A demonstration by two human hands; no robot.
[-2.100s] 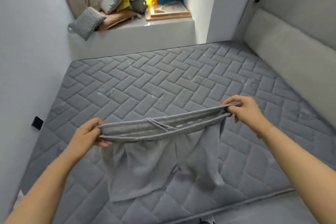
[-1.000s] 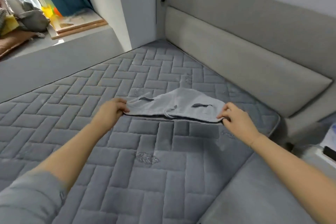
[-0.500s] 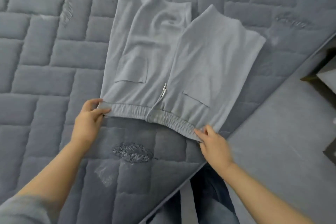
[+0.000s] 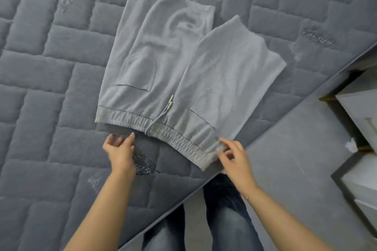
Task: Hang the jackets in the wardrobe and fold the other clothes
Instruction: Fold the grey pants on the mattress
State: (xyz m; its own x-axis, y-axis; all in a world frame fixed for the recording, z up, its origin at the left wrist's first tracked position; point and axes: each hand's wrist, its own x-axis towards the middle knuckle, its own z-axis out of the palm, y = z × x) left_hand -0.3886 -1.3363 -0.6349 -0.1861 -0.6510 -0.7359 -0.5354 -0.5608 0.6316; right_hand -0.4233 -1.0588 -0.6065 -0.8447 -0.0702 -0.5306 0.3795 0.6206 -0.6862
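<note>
Grey shorts (image 4: pixel 179 67) lie spread flat on the quilted grey mattress (image 4: pixel 51 87), waistband toward me, legs pointing away. Two metal-tipped drawstring ends rest on the front near the waistband's middle. My left hand (image 4: pixel 119 152) hovers just below the waistband's left part, fingers loose, holding nothing. My right hand (image 4: pixel 232 157) is at the waistband's right corner, fingertips touching the elastic edge with relaxed fingers.
The mattress edge runs diagonally from lower left to upper right, with the grey bed frame (image 4: pixel 295 159) beyond it. White furniture (image 4: pixel 359 108) stands at the right. My legs in blue jeans (image 4: pixel 224 220) are below the bed's edge.
My left hand has let go of the waistband's left corner and drawn back toward the middle. My right hand has loosened at the right corner. The shorts lie still.
</note>
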